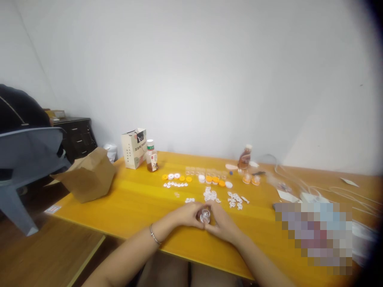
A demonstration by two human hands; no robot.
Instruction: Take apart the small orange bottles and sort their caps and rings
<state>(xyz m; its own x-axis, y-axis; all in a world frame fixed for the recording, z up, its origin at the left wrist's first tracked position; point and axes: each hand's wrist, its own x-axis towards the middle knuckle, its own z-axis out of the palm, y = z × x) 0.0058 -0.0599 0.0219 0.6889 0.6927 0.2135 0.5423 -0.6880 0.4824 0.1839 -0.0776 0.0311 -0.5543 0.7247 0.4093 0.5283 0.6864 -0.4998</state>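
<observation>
My left hand (pixel 187 215) and my right hand (pixel 222 225) meet near the front edge of the yellow table (pixel 134 203). Together they pinch a small clear jar (pixel 205 215) between the fingertips. A silver bracelet (pixel 154 235) circles my left wrist. Just beyond the hands lie several small white pieces (pixel 211 195). Farther back sit orange and white lids (pixel 176 177) and a row of small clear jars (pixel 206 172).
A paper gift bag (pixel 134 148) and a drink bottle (pixel 151 156) stand at the back left. A brown bottle (pixel 244 157) is behind the jars. A brown paper bag (pixel 88 174) lies at the table's left end. White cables (pixel 314 189) trail right. A grey chair (pixel 28 155) stands at left.
</observation>
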